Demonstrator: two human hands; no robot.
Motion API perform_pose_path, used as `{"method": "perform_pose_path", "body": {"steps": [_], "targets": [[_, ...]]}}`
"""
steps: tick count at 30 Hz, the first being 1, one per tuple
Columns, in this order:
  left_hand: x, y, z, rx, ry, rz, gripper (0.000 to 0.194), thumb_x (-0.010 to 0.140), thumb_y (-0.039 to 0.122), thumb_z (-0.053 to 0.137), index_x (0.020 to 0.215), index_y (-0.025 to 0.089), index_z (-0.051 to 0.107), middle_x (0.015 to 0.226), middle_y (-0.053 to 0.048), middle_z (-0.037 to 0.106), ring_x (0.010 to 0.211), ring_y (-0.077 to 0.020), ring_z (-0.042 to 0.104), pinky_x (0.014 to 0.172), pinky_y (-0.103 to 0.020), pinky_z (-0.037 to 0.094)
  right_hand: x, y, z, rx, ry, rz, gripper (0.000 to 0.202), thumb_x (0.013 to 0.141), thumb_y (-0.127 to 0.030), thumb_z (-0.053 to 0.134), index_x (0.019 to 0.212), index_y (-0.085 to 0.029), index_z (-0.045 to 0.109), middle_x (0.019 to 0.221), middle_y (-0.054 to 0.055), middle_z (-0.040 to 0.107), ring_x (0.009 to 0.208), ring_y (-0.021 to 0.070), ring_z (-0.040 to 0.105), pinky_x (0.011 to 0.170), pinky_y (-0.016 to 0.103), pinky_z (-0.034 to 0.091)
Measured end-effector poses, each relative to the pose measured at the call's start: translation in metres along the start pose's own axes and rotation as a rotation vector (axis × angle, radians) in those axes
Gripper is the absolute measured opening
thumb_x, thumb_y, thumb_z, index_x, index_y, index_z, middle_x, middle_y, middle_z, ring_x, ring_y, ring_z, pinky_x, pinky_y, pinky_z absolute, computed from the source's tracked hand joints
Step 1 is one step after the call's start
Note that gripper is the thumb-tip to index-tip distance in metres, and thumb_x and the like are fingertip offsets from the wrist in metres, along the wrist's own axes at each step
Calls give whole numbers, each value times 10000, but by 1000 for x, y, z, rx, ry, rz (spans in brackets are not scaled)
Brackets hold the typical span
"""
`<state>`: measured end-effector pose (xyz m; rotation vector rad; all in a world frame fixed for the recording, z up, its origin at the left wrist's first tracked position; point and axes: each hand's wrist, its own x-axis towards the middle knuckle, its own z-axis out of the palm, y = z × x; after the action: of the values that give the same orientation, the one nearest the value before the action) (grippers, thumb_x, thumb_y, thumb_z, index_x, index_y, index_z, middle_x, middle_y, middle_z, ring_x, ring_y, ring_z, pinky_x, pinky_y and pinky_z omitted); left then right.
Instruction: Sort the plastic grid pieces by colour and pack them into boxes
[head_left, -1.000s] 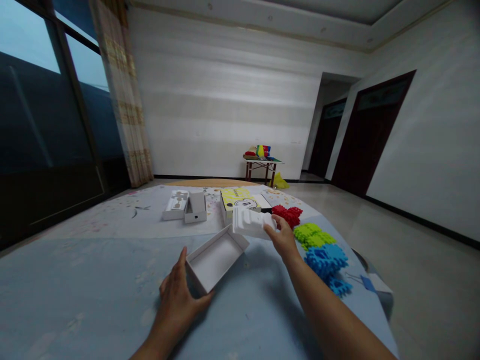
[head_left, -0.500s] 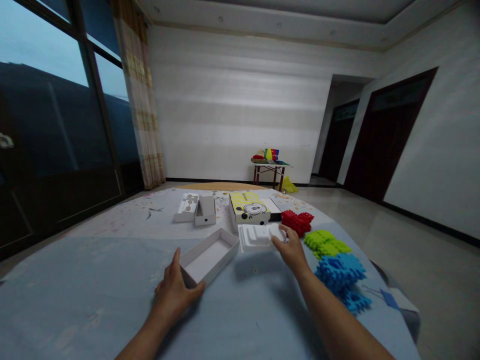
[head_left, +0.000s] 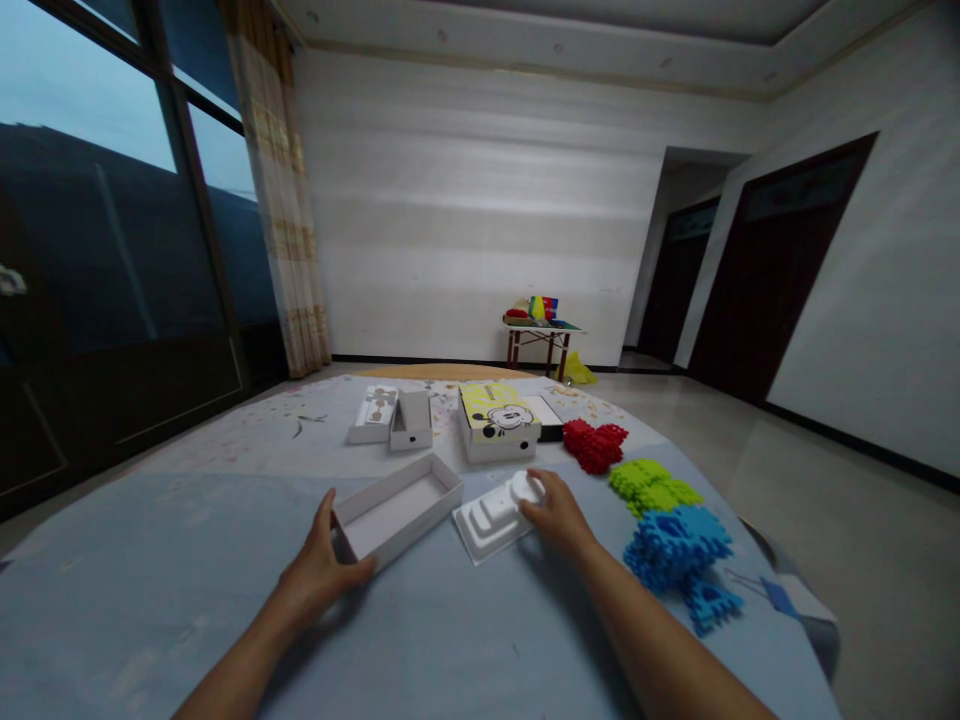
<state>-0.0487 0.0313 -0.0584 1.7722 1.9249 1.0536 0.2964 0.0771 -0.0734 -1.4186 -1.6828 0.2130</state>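
Note:
My left hand (head_left: 328, 555) grips the near left end of an open white box (head_left: 401, 535), thumb along the front wall and fingers at the left side. The inside of the box shows a bare floor. On its right, my right hand (head_left: 553, 508) holds a white moulded plastic tray (head_left: 487, 522) by its right end. The tray lies low over the cloth, its raised shapes facing up, a small gap from the box.
Behind stand a yellow cartoon box (head_left: 499, 412), a small white box (head_left: 411, 420) and a white box with cutouts (head_left: 373, 415). Red (head_left: 595, 445), green (head_left: 654, 487) and blue interlocking pieces (head_left: 679, 548) line the right side of the cloth-covered table (head_left: 187, 590).
The white tray has come down and toward me, slightly left, turning its raised side up. My left hand has shifted the open box a little to the left.

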Motion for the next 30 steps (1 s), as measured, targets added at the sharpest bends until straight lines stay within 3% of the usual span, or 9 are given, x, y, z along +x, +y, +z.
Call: {"method": "perform_pose_path", "body": {"steps": [5, 10, 16, 19, 23, 25, 27, 30], "targets": [[4, 0, -8, -84, -56, -28, 1048, 628, 388, 652, 1409, 163, -9, 1335, -208, 409, 1232, -269, 410, 1012, -419, 311, -1, 0, 2, 8, 60, -24, 473, 726, -247, 525, 1181, -120, 504, 1196, 138, 528, 1132, 243, 476, 996, 394, 352], [3, 6, -7, -243, -89, -59, 1077, 623, 428, 662, 1408, 161, -25, 1343, -212, 397, 1230, -275, 415, 1010, -438, 328, -7, -7, -3, 7, 125, -84, 372, 749, -210, 490, 1113, -148, 539, 1120, 123, 550, 1092, 239, 488, 978, 407, 372], [-2, 0, 1, -213, -212, -38, 1169, 529, 474, 729, 1416, 186, 25, 1359, -210, 397, 1251, -297, 384, 1036, -447, 293, -23, -29, -13, 90, 68, -203, 295, 769, -144, 463, 1048, -177, 556, 995, 87, 569, 931, 199, 543, 842, 354, 451], [5, 1, -4, -224, -229, -51, 1097, 553, 539, 685, 1414, 202, 95, 1351, -189, 426, 1262, -288, 369, 1039, -440, 291, -34, -36, -15, 127, 24, -201, 263, 781, -113, 446, 1002, -181, 570, 904, 64, 570, 807, 169, 550, 749, 308, 462], [38, 22, -15, -140, -194, -110, 892, 648, 582, 557, 1359, 130, 264, 1342, -197, 433, 1231, -272, 416, 1010, -392, 339, -42, -40, -12, 165, -1, -189, 233, 786, -90, 443, 954, -168, 584, 827, 47, 560, 734, 151, 533, 701, 281, 445], [64, 39, -15, -53, -147, -94, 772, 670, 538, 537, 1279, 91, 378, 1256, -197, 519, 1149, -257, 503, 962, -359, 390, -41, -41, -10, 178, 4, -179, 226, 792, -88, 438, 947, -163, 585, 815, 44, 556, 726, 148, 528, 696, 276, 438], [93, 57, -7, 95, -100, -73, 639, 697, 490, 515, 1206, 107, 457, 1166, -162, 593, 1063, -244, 565, 896, -346, 432, -39, -42, -8, 192, 12, -172, 222, 796, -85, 434, 941, -161, 585, 813, 43, 553, 728, 147, 528, 697, 272, 433], [134, 78, 16, 186, -49, -104, 616, 675, 487, 548, 1179, 141, 480, 1165, -171, 595, 1075, -298, 551, 867, -411, 424, -37, -42, -7, 209, 11, -164, 223, 793, -76, 433, 936, -159, 583, 818, 44, 555, 736, 146, 529, 696, 265, 430]]}}
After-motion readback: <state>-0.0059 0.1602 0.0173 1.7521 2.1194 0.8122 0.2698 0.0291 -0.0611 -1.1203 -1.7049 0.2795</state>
